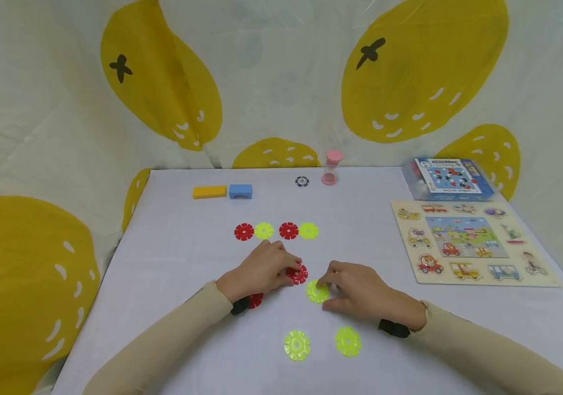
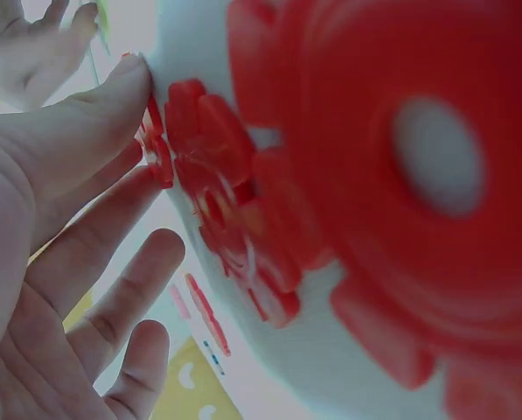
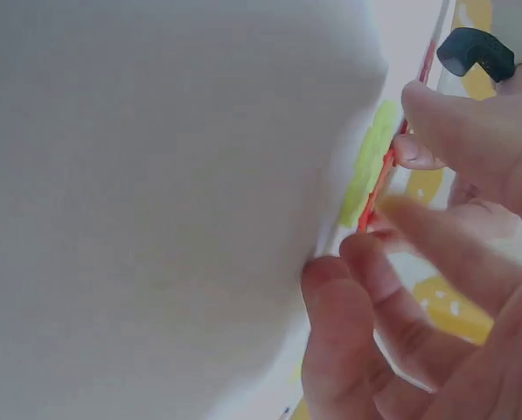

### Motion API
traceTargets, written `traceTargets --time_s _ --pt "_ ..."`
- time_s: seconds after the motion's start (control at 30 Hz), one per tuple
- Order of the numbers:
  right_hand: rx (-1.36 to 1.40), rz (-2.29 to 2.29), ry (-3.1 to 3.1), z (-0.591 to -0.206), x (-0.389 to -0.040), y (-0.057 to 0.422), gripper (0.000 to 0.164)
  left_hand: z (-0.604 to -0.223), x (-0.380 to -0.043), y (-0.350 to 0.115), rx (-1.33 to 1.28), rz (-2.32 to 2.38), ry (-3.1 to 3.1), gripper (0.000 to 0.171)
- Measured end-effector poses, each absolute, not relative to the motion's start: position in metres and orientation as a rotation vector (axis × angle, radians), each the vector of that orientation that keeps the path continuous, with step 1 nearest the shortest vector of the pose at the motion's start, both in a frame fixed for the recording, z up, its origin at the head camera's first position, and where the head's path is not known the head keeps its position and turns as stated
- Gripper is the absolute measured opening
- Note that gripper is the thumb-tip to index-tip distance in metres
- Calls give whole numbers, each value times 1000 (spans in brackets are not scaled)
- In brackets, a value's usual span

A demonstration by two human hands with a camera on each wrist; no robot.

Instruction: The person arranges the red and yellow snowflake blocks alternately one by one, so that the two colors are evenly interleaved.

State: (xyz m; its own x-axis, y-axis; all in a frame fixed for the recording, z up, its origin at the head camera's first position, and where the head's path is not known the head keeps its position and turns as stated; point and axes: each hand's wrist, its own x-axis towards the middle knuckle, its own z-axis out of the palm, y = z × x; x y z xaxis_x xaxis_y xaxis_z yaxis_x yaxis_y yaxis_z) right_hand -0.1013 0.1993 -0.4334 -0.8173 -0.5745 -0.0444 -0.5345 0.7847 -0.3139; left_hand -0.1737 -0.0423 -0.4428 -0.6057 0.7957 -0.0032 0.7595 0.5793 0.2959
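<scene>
Two lime discs (image 1: 353, 345) lie on the near part of the white surface (image 1: 153, 285). Past them, the left hand (image 1: 264, 266) pinches a red disc (image 1: 302, 274) by its left edge. Beside it, the right hand (image 1: 358, 288) is loose, thumb and finger apart, with a fingertip at another lime disc (image 1: 316, 294). Four more discs (image 1: 288, 225) sit in a row farther off.

A row of discs (image 1: 283, 231) is flanked on the right by a puzzle board (image 1: 484, 272), behind which a box (image 1: 451, 178) is placed
</scene>
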Motion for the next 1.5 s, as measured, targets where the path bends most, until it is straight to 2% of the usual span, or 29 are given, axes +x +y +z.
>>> traceTargets --time_s 0.1,0.17,0.43,0.7,0.87,1.0,1.23,1.4,1.5 --pt "-869 -394 2868 -435 -105 197 52 -444 -176 -40 1339 398 2670 46" --pt "-863 -377 2873 -436 -107 195 53 -443 -179 -38 1347 387 2665 47" --pt "-750 -430 2848 -434 -114 192 45 -444 -188 -32 1227 471 2556 54" --pt "-767 -575 2822 -433 -116 196 35 -440 -190 -29 1058 516 2451 48" --pt "-827 -639 2795 -434 -117 202 35 -436 -190 -27 1023 471 2460 46" --pt "-842 -668 2753 -433 -117 206 38 -437 -186 -30 1061 441 2496 47" --pt "-758 -636 2710 -434 -119 206 61 -442 -178 -35 1193 475 2559 56" --pt "-688 -499 2808 -433 -123 206 57 -441 -181 -33 1192 434 2598 59" --pt "-623 -449 2860 -431 -132 214 55 -439 -185 -27 1247 329 2666 52"
